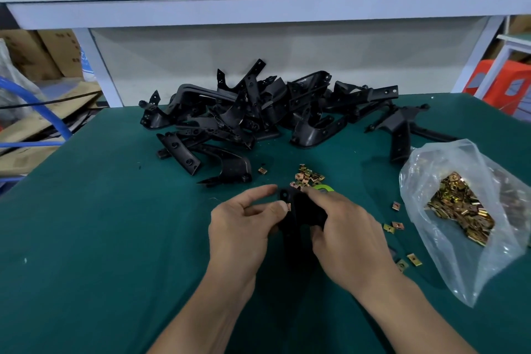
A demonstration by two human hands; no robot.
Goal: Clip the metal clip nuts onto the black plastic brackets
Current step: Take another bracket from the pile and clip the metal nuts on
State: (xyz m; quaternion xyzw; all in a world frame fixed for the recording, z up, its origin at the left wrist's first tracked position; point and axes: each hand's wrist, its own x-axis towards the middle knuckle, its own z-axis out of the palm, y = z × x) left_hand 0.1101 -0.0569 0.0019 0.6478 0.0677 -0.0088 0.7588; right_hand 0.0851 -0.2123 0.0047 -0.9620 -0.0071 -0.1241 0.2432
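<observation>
Clip nut (pixel 289 206), a small brassy piece of folded metal, sits at the edge of the matte black plastic bracket (pixel 298 218) that I hold just above the dark green cloth-like surface (pixel 115 238). My left hand (pixel 244 227) pinches the nut against that edge with the thumb, index finger lifted. My right hand (pixel 347 236) grips the bracket's curved body, fingers wrapped round it. Just beyond lies a small heap of loose clip nuts (pixel 309 177), and behind it a tangled pile of brackets (pixel 258 112), angular and black. To the right, a crinkled clear plastic bag (pixel 431 164) holds many more shiny nuts.
</observation>
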